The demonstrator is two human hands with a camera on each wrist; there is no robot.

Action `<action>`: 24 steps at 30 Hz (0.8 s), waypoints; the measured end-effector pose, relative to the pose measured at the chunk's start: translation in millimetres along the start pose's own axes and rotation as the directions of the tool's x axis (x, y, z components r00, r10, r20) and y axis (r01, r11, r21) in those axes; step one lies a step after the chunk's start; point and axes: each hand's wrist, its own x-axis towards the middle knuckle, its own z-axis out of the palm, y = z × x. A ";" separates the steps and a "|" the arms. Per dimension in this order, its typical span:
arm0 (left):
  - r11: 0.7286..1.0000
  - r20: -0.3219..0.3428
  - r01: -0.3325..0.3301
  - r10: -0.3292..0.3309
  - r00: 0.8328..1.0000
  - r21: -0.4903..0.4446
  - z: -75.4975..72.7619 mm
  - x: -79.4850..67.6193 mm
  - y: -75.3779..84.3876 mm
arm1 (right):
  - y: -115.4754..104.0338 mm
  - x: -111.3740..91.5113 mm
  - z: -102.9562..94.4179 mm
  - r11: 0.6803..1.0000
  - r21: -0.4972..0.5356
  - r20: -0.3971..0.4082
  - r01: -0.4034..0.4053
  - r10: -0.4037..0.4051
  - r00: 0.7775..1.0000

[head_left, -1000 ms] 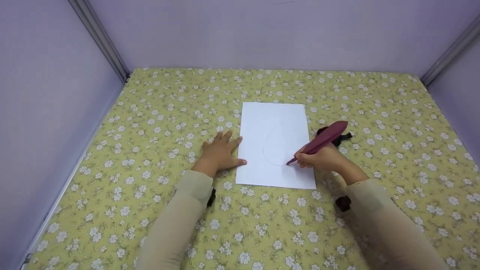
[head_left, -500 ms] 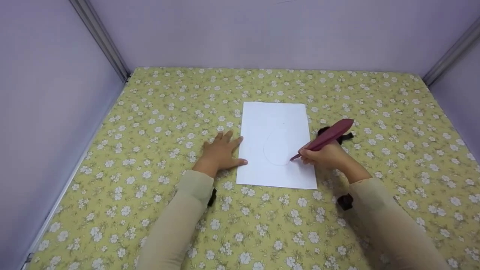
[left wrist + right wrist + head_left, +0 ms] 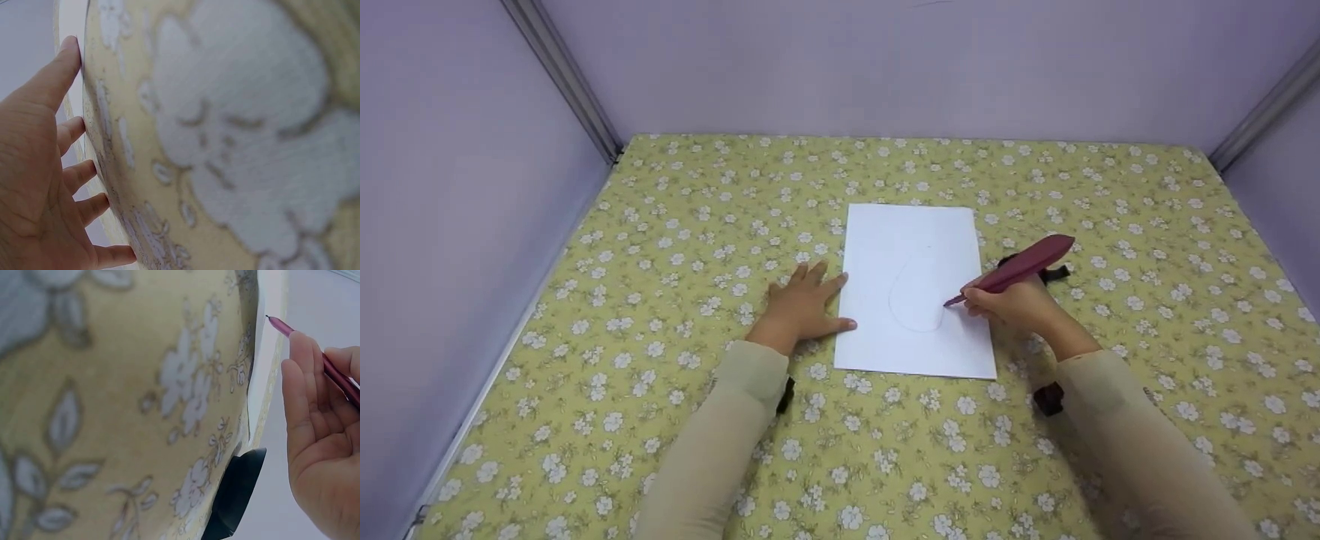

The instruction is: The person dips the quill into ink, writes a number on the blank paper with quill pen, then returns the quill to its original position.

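A white sheet of paper (image 3: 885,229) lies on the flowered tablecloth, with a faint curved pencil-thin line, open at the upper right, drawn on it. My right hand (image 3: 1018,309) pinches a dark red feather-shaped pen (image 3: 1031,261) between thumb and fingers. Its tip meets the paper at the right end of the curve. In the right wrist view the slim pen shaft (image 3: 281,326) shows between thumb and fingers. My left hand (image 3: 799,309) lies flat with fingers spread at the sheet's left edge, thumb and index fingertip on the paper. The left wrist view shows those straight fingers (image 3: 56,73).
A small black object (image 3: 1057,273) rests on the tablecloth (image 3: 720,225) just behind my right hand, partly hidden by hand and pen; a black piece (image 3: 239,495) also shows in the right wrist view. Pale walls (image 3: 915,67) with metal corner posts (image 3: 570,82) enclose the table.
The pen tip has moved up and slightly right along the paper, extending the curve upward on its right side. My right hand moved with it; my left hand stayed in place.
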 end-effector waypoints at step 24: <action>1.000 -0.002 -0.007 0.007 1.000 0.012 0.2 0.7 -0.2 | -7.9 16.1 7.2 0.998 -0.052 -0.097 -0.022 0.017 0.995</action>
